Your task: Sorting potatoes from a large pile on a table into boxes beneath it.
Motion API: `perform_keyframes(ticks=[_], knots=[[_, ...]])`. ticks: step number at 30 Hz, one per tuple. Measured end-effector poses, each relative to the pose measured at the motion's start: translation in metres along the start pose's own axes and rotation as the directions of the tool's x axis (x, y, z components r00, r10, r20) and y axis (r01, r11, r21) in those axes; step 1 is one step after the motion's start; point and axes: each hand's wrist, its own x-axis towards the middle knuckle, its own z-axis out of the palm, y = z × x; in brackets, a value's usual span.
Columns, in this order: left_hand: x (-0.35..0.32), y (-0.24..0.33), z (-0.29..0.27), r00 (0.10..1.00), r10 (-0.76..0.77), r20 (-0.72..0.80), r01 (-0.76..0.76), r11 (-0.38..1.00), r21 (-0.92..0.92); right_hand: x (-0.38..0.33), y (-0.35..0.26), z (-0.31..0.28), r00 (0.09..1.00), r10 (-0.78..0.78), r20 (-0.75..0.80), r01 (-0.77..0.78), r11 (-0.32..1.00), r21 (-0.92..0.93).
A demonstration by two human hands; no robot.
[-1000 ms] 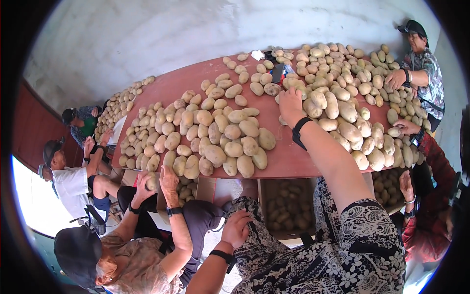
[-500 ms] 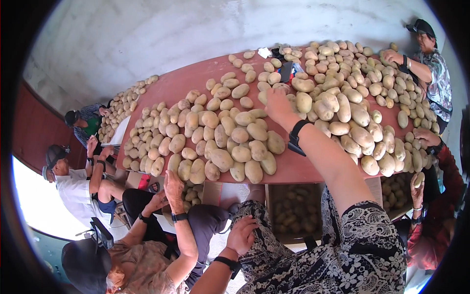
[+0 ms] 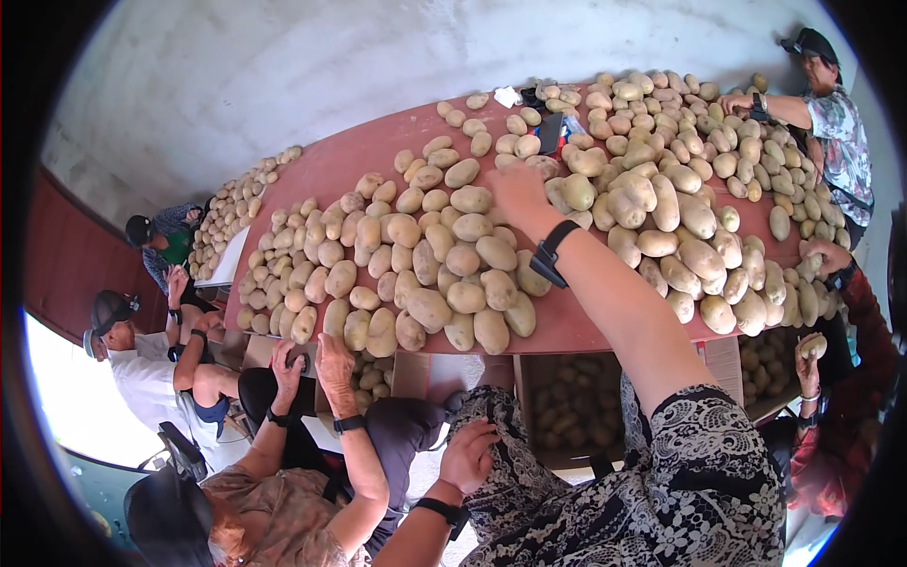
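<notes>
My right hand [image 3: 521, 196] reaches over the middle of the red table [image 3: 605, 326], at the right side of the left potato heap [image 3: 425, 307]. Motion blurs it and its fingers are hard to make out. A potato [image 3: 470, 199] lies right at its fingertips; whether the hand touches it I cannot tell. Beside the hand, to the right, begins the larger heap of potatoes [image 3: 699, 260]. My left hand [image 3: 468, 456] rests palm down on my patterned trouser leg, fingers loosely laid out, holding nothing.
A cardboard box of potatoes [image 3: 572, 411] stands below the table edge. A dark phone [image 3: 549, 134] lies at the back. Co-workers sit at the left and right; one person's hands [image 3: 333, 373] are at the near left table edge. Another person [image 3: 836, 132] handles potatoes at the far right.
My right hand has moved a little left from the gap between the heaps, where it had a potato at its fingers. My left hand stays put. The near-left co-worker's hands have come closer together.
</notes>
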Motion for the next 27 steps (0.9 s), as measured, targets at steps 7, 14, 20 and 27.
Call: perform_keyframes(ticks=[7, 14, 20, 27], knots=[[0.0, 0.003, 0.001, 0.999, 0.037, -0.031, -0.037, 0.999, -0.012, -0.043, 0.037, -0.033, 0.799, 0.602, -0.002, -0.54, 0.715, -0.444], [0.001, 0.003, 0.002, 1.0, 0.01, -0.009, -0.011, 0.999, -0.03, -0.039, 0.029, -0.029, 0.882, 0.472, -0.006, -0.465, 0.867, -0.178], [0.0, 0.0, 0.001, 1.0, -0.002, 0.001, 0.002, 1.0, -0.028, -0.001, 0.006, 0.006, 0.882, 0.467, -0.065, -0.442, 0.867, 0.23], [0.0, -0.001, 0.002, 1.0, -0.006, 0.003, 0.006, 0.999, -0.038, 0.002, 0.016, 0.027, 0.969, 0.238, 0.061, -0.241, 0.87, 0.429]])
